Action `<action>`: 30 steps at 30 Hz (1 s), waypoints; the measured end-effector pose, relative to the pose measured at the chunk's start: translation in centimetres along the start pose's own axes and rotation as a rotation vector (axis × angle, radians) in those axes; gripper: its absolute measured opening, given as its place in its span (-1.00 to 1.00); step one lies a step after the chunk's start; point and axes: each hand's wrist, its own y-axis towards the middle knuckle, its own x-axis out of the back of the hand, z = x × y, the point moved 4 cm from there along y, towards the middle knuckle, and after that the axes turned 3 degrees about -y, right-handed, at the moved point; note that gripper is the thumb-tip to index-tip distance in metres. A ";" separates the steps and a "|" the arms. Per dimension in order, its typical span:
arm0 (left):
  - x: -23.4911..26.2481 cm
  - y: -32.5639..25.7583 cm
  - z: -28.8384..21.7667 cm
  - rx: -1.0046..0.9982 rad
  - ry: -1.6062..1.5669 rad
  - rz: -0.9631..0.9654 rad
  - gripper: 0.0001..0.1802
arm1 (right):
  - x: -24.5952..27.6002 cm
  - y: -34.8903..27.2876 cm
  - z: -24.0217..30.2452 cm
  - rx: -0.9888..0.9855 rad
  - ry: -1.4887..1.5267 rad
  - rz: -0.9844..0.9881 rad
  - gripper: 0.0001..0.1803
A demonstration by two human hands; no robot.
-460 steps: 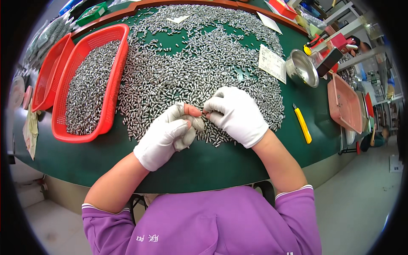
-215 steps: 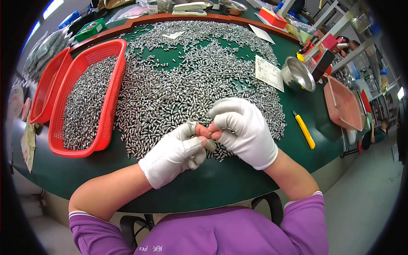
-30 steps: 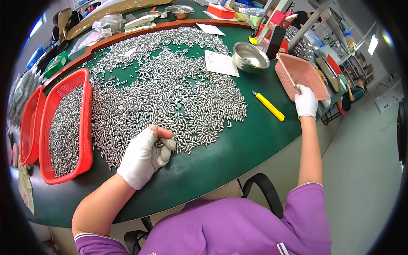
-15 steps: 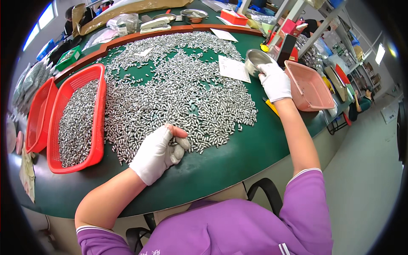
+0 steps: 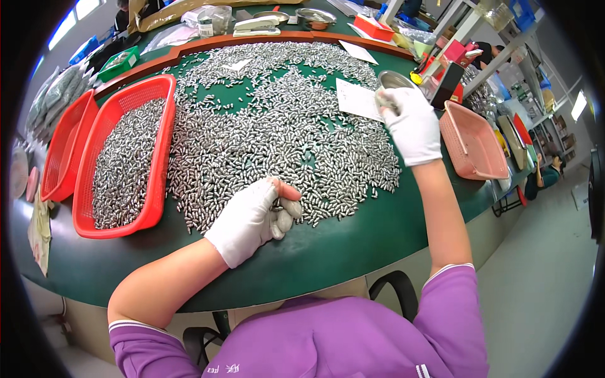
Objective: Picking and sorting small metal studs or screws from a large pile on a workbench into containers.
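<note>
Small silver metal pieces with rounded ends (image 5: 271, 126) lie in a wide, dense spread over the green table. At the spread's near edge is my left hand (image 5: 255, 220), in a white glove with the thumb tip bare. Its fingers are curled in, and whatever they hold is hidden. My right hand (image 5: 413, 126), also white-gloved, hovers by the spread's right edge with thumb and fingers drawn together. I cannot make out anything between them. Just beyond it stands a round metal bowl (image 5: 396, 79), partly covered by the hand. A white paper slip (image 5: 358, 99) lies beside these fingers.
A red basket (image 5: 169, 135) full of the metal pieces stands left, with another red basket (image 5: 62, 164) beside it. A pink basket (image 5: 472, 142) is at right. A brown wooden strip (image 5: 252, 43) borders the table's back; a stapler (image 5: 257, 25) lies beyond.
My right hand has come away from the bowl, moving left and toward me. The left hand keeps its curled shape by the near edge. The whole view has shifted slightly.
</note>
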 end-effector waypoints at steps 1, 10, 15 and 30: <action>0.3 -0.2 0.0 -0.001 -0.003 -0.017 -0.67 | -0.2 0.2 2.0 0.020 0.068 0.045 -0.80; 0.1 0.0 0.0 0.011 0.016 -0.003 -0.66 | -6.2 3.0 1.8 -0.077 -0.101 0.627 -0.56; 0.1 0.1 0.1 -0.001 0.023 0.013 -0.64 | -8.8 2.3 1.2 0.135 -0.090 0.310 -0.70; 0.4 0.4 0.2 -0.019 0.055 0.054 -0.61 | -10.5 5.0 2.9 0.067 -0.338 0.473 -0.76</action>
